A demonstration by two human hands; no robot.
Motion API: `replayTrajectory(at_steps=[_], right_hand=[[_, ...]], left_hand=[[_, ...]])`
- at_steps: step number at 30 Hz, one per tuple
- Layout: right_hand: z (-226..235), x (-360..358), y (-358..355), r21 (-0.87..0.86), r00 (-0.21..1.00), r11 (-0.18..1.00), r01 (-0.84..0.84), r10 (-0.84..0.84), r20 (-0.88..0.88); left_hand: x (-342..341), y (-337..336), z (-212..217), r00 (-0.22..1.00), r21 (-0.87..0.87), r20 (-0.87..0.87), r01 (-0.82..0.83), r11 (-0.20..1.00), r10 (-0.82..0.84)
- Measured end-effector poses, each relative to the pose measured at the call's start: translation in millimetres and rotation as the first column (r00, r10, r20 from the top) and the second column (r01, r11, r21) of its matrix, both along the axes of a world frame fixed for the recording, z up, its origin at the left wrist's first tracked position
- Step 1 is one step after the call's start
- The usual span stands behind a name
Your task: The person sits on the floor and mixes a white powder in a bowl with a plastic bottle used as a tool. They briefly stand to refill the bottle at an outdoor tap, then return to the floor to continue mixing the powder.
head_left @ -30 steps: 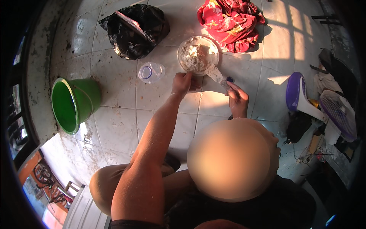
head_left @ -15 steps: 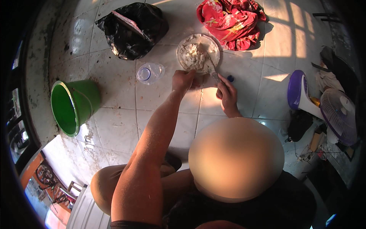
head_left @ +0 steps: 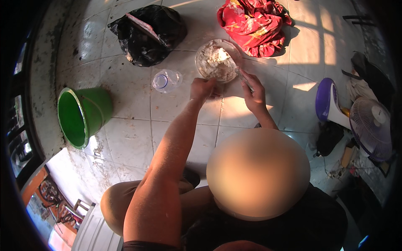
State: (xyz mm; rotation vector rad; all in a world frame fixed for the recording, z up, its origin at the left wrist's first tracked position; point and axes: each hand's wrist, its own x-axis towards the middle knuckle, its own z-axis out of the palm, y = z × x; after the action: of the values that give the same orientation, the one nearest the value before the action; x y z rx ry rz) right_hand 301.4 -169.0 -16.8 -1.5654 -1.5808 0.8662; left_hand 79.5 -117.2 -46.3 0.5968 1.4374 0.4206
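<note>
A round, clear-rimmed bowl (head_left: 239, 55) sits on the tiled floor with a lumpy, off-white, dough-like mixture (head_left: 215, 60) inside. My left hand (head_left: 202, 88) is closed on the bowl's near-left rim, fingertips partly hidden. In my right hand (head_left: 254, 93) is a narrow, pale tool (head_left: 246, 79), smeared with mixture, slanting toward the bowl's right side; its far end is unclear against the mixture, so I cannot tell its exact kind. Left of the bowl, a clear plastic bottle (head_left: 171, 80) with a blue ring at its mouth lies on its side.
A black plastic bag (head_left: 146, 37) lies at the far left, a crumpled red patterned cloth (head_left: 255, 27) at the far right. A green bucket (head_left: 94, 108) is tipped toward the left. A purple-and-white fan (head_left: 370, 125) stands at the right. A blurred round patch covers the lower middle.
My right hand has moved right and slightly up with the tool, now covering the spot where a small blue cap showed. The mixture's shape has changed; my left hand stays at the rim.
</note>
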Motion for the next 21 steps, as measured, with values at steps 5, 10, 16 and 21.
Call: replayTrajectory(at_steps=[5,10,16,21], right_hand=[[15,-24,1,0.116,0.888,0.986,-0.123,0.058,0.456],[2,-30,-9,0.052,0.815,0.974,-0.219,0.153,0.559],[6,-2,-5,0.118,0.894,0.977,-0.175,0.108,0.434],[35,20,8,0.029,0.979,0.996,-0.079,0.073,0.188]], left_hand=[[-1,1,1,0.999,-0.007,-0.015,0.040,0.999,-0.040],[-1,2,1,0.998,-0.010,-0.007,0.065,0.998,-0.065],[-4,-1,-3,0.997,-0.008,-0.021,0.079,0.997,-0.079],[-2,1,-1,0.998,-0.027,-0.030,0.056,0.998,-0.057]])
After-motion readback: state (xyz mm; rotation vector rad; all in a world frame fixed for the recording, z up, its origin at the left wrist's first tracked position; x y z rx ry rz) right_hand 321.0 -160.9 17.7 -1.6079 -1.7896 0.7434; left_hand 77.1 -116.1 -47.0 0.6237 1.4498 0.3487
